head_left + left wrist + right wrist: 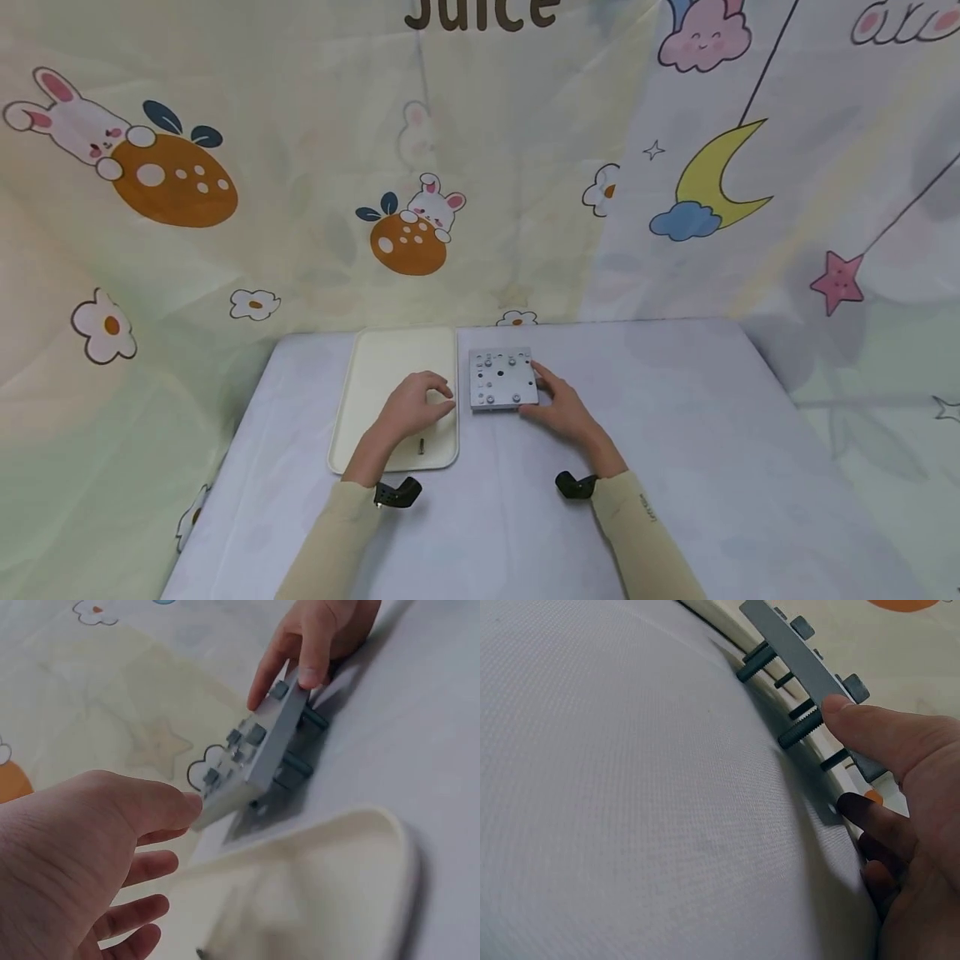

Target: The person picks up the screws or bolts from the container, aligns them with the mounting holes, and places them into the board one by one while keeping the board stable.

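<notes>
One grey metal plate [502, 379] studded with several bolts is sitting on the counter [675, 433] beside one cream tray [375, 375], the right hand [564, 408] pinching its edge while the left hand [411, 408], fingers relaxed, is hovering over the tray holding one loose bolt [422, 447].

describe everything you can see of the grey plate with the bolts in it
The grey plate is a flat square slab, metal by its look, with several holes. Bolt heads stand on its top face, and dark threaded shanks stick out beneath. It sits on the white-covered table, just right of the cream tray, its right edge tilted up. The right hand holds that edge, thumb on its rim; the left hand touches its left edge.
</notes>
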Demonstrator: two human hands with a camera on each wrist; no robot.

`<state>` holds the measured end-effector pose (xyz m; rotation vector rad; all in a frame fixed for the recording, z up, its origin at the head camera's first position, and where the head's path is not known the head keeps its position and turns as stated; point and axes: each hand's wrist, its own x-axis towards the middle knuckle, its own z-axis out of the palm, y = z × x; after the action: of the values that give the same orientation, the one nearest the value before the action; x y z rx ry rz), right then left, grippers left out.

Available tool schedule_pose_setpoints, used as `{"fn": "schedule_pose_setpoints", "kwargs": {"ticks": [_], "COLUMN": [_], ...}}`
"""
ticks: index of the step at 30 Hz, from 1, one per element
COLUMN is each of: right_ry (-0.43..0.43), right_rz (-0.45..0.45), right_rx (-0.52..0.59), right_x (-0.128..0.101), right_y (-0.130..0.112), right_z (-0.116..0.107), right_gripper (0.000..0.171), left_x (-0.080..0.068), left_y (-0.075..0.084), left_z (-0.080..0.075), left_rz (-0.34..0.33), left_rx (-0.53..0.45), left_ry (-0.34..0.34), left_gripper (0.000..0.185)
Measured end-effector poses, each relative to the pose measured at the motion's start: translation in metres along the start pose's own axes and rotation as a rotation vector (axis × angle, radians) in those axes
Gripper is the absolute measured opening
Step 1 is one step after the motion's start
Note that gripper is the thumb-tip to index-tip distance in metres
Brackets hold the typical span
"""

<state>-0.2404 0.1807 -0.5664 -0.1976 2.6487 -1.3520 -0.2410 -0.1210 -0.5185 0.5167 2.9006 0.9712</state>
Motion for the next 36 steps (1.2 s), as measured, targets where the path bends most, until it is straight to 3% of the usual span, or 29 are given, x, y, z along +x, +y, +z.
{"fn": "schedule_pose_setpoints", "kwargs": {"ticks": [5, 11, 16, 23, 28, 36], "right_ry": [0.009, -0.003, 0.008, 0.003, 0.013, 0.022], "right_rz": [-0.020, -0.025, -0.019, -0.031, -0.030, -0.021], "right_rx": [0.024, 0.036, 0.025, 0.023, 0.033, 0.035], "right_x": [-0.001, -0.001, 0.001, 0.003, 0.003, 0.001], "right_y": [-0.001, 0.000, 0.001, 0.001, 0.000, 0.001], "right_z": [0.001, 0.001, 0.000, 0.001, 0.001, 0.003], "right_gripper": [0.091, 0.092, 0.092, 0.094, 0.093, 0.093], "left_x": [-0.032, -0.065, -0.083, -0.095, -0.093, -0.093], "left_y": [-0.013, -0.025, -0.028, -0.022, -0.021, -0.026], "left_z": [-0.003, 0.005, 0.017, 0.028, 0.032, 0.037], "left_rz": [-0.055, -0.106, -0.142, -0.144, -0.158, -0.183], "left_rx": [-0.038, 0.090, 0.134, 0.199, 0.183, 0.158], "left_ry": [0.032, 0.126, 0.244, 0.345, 0.400, 0.420], "left_gripper": [0.006, 0.009, 0.015, 0.025, 0.014, 0.014]}}
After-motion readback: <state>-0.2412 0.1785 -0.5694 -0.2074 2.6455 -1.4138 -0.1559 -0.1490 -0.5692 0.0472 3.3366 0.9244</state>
